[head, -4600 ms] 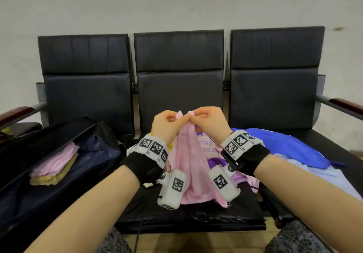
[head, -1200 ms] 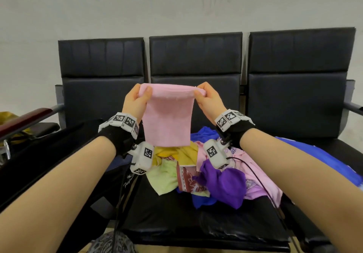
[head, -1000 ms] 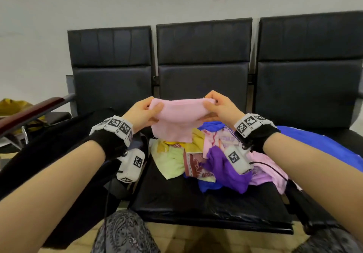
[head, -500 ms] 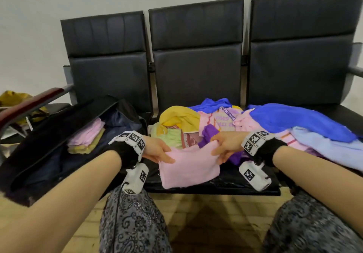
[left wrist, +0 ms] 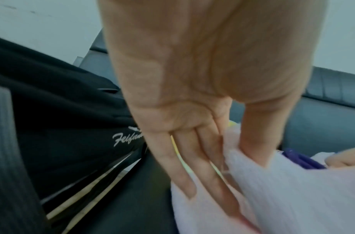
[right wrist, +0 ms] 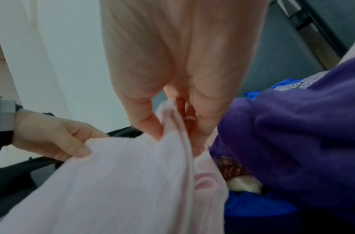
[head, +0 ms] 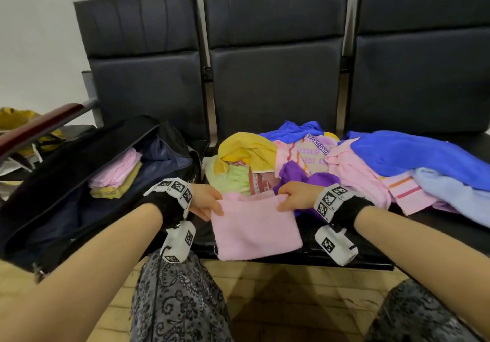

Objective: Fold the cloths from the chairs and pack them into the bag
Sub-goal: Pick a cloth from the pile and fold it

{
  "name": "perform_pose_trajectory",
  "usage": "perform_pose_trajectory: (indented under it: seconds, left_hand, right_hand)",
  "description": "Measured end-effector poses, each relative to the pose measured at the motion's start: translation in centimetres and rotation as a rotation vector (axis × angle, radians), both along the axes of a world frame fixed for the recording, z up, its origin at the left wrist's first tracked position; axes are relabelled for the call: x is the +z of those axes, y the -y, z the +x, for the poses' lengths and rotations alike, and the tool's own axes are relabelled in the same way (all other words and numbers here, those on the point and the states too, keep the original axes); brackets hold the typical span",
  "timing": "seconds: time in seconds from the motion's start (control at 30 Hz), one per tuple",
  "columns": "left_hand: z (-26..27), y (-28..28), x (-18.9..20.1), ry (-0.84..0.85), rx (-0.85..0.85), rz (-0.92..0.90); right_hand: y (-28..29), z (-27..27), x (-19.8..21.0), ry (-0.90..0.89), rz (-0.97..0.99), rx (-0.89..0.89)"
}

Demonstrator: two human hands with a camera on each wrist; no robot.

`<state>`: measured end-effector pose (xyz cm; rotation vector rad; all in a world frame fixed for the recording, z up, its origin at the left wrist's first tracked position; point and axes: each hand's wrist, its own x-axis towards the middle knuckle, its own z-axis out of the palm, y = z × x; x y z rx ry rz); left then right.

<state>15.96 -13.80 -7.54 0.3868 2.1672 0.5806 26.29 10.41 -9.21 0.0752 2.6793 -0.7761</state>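
Pink cloth (head: 256, 229) lay flat at front edge of middle chair seat (head: 358, 260), placed for next fold. Left hand (head: 205, 201) pinched far-left corner, thumb on top; right hand (head: 295, 195) pinched far-right corner: both grips closed on cloth, judged to keep edge taut. Unfolded heap (head: 331, 161) behind. Open bag (head: 66, 172) on left seat, folded stack (head: 116, 176) inside.

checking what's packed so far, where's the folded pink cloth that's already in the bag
In the head view, the folded pink cloth lies inside the open black bag on the left chair, on top of a yellowish cloth.
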Motion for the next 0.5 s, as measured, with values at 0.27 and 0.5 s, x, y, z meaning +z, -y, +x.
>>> perform_pose_trajectory:
  seconds: [0.27, 0.5]
  left_hand:
    - [-4.2, -0.2, -4.4, -0.296, 0.039, 0.019]
    - [-5.4, -1.2, -6.3, -0.339, 0.100, -0.018]
  right_hand:
    - [0.3, -4.5, -2.9, -0.187, -0.050, -0.141]
    - [0.6, -7.3, -5.0, -0.094, 0.104, -0.128]
